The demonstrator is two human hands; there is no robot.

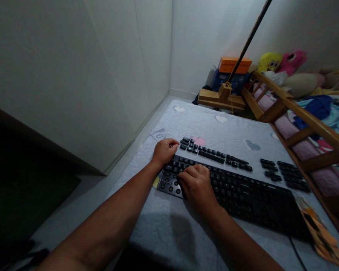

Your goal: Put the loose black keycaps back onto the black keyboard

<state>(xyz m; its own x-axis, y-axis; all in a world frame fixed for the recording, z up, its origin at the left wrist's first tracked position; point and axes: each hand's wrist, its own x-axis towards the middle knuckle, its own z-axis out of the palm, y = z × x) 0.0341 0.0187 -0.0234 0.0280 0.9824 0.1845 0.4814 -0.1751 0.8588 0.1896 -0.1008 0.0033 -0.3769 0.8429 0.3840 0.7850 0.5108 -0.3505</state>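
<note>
A black keyboard [243,199] lies at a slant on a pale mat with hearts. Several key posts [169,186] are bare at its left end, where keycaps are off. My left hand [165,151] is by the keyboard's far left corner, its fingers pinched together beside the loose black keycaps [211,156]; anything in the pinch is hidden. My right hand [197,184] is over the left part of the keyboard, fingers curled down and closed. Something dark shows under its thumb, and I cannot tell whether it is held.
More keycaps [292,175] lie in groups beyond the keyboard's right part. A patterned cloth [322,233] is at its right end, near a cable [296,254]. A wooden bed rail [316,124] runs along the right, a wooden stand [220,98] with a pole behind, and white panels [115,75] at left.
</note>
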